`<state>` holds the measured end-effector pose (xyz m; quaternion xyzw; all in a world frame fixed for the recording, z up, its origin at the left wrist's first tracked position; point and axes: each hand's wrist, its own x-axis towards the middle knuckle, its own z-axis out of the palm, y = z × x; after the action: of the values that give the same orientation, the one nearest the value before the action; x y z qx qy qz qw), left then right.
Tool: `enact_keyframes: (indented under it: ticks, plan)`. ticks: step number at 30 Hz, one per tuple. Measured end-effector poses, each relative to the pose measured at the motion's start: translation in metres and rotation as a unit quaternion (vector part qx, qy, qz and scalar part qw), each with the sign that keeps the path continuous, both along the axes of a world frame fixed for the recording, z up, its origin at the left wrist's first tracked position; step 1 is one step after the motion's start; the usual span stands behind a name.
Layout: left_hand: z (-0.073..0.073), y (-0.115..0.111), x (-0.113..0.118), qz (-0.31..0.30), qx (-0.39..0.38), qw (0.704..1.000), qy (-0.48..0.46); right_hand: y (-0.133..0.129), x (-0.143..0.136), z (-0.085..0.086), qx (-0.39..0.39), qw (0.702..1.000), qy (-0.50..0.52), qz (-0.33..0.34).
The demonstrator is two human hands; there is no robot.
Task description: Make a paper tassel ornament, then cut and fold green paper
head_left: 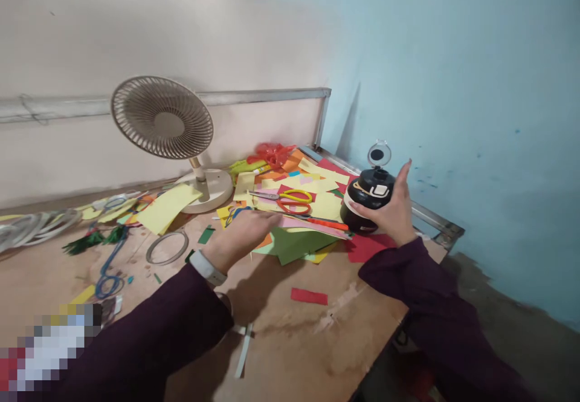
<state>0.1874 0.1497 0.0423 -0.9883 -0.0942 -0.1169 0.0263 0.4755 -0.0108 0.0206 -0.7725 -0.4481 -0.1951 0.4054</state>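
Note:
My right hand (392, 211) is wrapped round the side of a black bottle (371, 193) whose clear flip lid (379, 153) stands up. The bottle is upright on the papers at the right. My left hand (242, 236) reaches over the near left edge of a heap of coloured paper; its fingertips are at a pink sheet (312, 228) and what they grip, if anything, is hidden. Just beyond it lie scissors with yellow handles (295, 196) and scissors with red handles (294, 206). Green paper (290, 246) lies underneath.
A beige fan (163, 121) stands at the back left. A tape ring (167, 248), blue cord (109, 275) and coiled white cable (38, 230) lie left. A red strip (309, 296) is in front. The table's right edge runs below my right arm.

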Motion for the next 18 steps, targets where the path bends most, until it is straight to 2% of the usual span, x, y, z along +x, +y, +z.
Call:
enact_keyframes:
  ticks: [4, 9, 11, 14, 15, 16, 17, 18]
  plan:
    - [0.007, 0.006, -0.029, 0.037, -0.027, 0.999, 0.007, 0.001, 0.002, -0.005, 0.0, 1.0, 0.012, -0.007]
    - [-0.006, -0.002, -0.046, 0.012, -0.104, 0.993, 0.058, -0.004, 0.004, -0.009, -0.006, 1.0, 0.012, 0.015]
    - [-0.011, -0.005, -0.048, 0.016, -0.119, 0.991, 0.053, -0.008, -0.003, -0.006, 0.004, 0.999, -0.038, 0.013]
    - [-0.014, -0.006, -0.05, 0.009, -0.129, 0.991, 0.046, -0.011, -0.026, 0.001, 0.07, 0.982, -0.174, -0.005]
    - [-0.015, -0.006, -0.051, 0.008, -0.126, 0.991, 0.045, -0.009, -0.037, 0.003, 0.085, 0.975, -0.207, 0.015]
    - [-0.015, -0.006, -0.051, 0.008, -0.122, 0.992, 0.043, -0.004, -0.048, 0.004, 0.07, 0.97, -0.226, 0.062]
    - [-0.015, -0.005, -0.051, 0.008, -0.117, 0.992, 0.041, 0.003, -0.06, 0.003, 0.022, 0.96, -0.239, 0.141]
    - [-0.015, -0.005, -0.051, 0.006, -0.112, 0.993, 0.038, 0.012, -0.071, 0.001, -0.083, 0.94, -0.236, 0.232]
